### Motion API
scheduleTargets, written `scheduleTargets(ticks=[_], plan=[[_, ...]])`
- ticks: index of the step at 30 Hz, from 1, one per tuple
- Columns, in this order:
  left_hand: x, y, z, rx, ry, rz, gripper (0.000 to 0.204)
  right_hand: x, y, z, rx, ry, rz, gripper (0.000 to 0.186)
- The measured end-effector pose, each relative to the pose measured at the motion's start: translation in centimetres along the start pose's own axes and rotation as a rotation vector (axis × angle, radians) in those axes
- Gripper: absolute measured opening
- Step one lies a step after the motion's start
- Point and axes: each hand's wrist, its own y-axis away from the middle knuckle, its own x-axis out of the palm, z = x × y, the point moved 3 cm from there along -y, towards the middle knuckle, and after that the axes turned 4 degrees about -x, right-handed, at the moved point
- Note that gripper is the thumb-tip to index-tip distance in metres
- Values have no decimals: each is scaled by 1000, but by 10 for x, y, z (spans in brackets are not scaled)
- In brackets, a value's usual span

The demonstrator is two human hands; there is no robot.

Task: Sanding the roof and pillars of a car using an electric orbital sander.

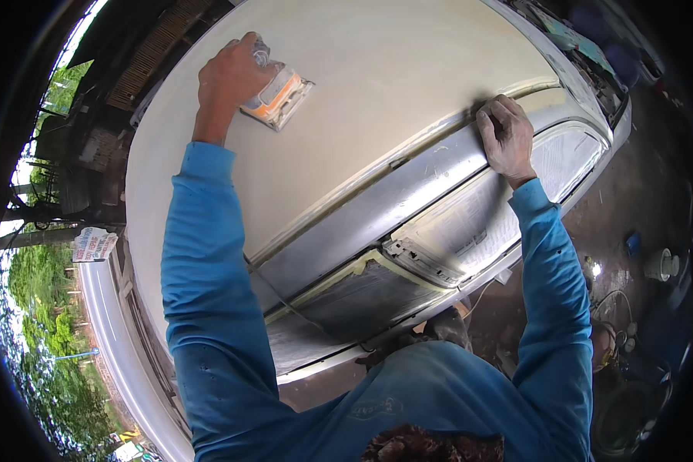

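Clasping the sander, the left grip wraps its upper end; the tool sits just right of and below that grip, on the roof. A tilted wrist could dig its edge in; lingering pressure could rub through. The right grip curls at the roof edge, whether holding anything I cannot tell; leaning there might mark it.

The sander is set on the car roof under the left hand; to its right, the right hand is placed on the roof side rail, near a side window.
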Motion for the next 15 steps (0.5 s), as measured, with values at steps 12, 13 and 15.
scheduleTargets(ticks=[12, 13, 15], plan=[[-73, 82, -170, 365, 245, 92, 48, 1, 6, 0, -43, 3, -21, 23], [-75, 86, -162, 345, 242, 68, 48, 1, 6, 0, -55, -4, -14, 23], [-73, 98, -140, 302, 206, 77, 50, 1, 6, 0, -72, -20, -24, 23]])
